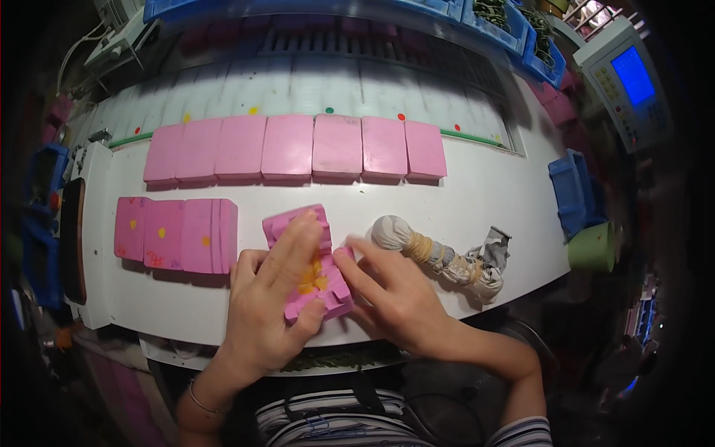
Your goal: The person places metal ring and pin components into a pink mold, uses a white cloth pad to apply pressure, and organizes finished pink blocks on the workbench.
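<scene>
A pink rubber mould block point(337, 287) with grooves and a yellow patch in its middle lies at the near edge of the white table, between my hands. My left hand point(272, 290) holds it from the left, with fingers laid over its face and the thumb at its near edge. At its right edge, my right hand point(395, 294) grips with bent fingers, slightly blurred. The underside of the block is hidden. Right of my right hand lies a grey-and-white cloth bundle point(439, 257), round-ended and bound with tan rubber bands.
Several pink blocks point(287, 149) stand in a row across the table, with more yellow-spotted ones point(164, 235) at the left. Behind runs a slatted white surface point(298, 86) with coloured dots. Blue bins point(573, 190), a green cup point(592, 248) and a blue-screened control box point(629, 82) are at the right.
</scene>
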{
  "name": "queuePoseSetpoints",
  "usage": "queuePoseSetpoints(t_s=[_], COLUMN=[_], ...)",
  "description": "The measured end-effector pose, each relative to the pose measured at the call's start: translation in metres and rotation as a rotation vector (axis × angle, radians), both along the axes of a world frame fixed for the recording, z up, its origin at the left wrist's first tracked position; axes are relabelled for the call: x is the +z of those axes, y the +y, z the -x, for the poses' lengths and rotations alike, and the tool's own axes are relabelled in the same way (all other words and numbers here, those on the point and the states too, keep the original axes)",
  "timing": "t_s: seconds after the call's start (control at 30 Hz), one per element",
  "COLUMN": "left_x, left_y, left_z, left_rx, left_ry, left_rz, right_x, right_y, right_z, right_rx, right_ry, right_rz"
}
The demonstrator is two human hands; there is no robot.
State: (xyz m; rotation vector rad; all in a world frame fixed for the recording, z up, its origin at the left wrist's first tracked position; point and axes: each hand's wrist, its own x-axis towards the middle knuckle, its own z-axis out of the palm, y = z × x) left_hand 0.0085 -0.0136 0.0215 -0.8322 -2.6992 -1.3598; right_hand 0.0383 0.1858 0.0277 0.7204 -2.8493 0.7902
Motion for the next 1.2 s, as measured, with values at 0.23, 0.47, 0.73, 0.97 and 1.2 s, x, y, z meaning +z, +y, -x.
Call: queuePoseSetpoints(t_s=[0.23,0.47,0.73,0.97,1.2], left_x=[0.008,0.021,0.011,0.001,-0.006], left_y=[0.006,0.003,-0.022,-0.026,-0.027], left_z=[0.001,-0.011,0.006,0.009,0.011], left_rx=[0.064,-0.08,-0.109,-0.108,-0.155], left_ry=[0.301,-0.476,-0.221,-0.343,-0.366], left_rz=[0.179,-0.225,-0.188,-0.364,-0.444], right_x=[0.028,0.037,0.022,0.031,0.022], right_y=[0.016,-0.04,-0.022,-0.022,-0.031], right_z=[0.009,0.016,0.013,0.009,0.002], right_rx=[-0.067,0.28,0.069,0.042,0.038], right_ry=[-0.229,-0.343,-0.268,-0.275,-0.096], right_rz=[0.258,0.921,0.7,0.282,0.217])
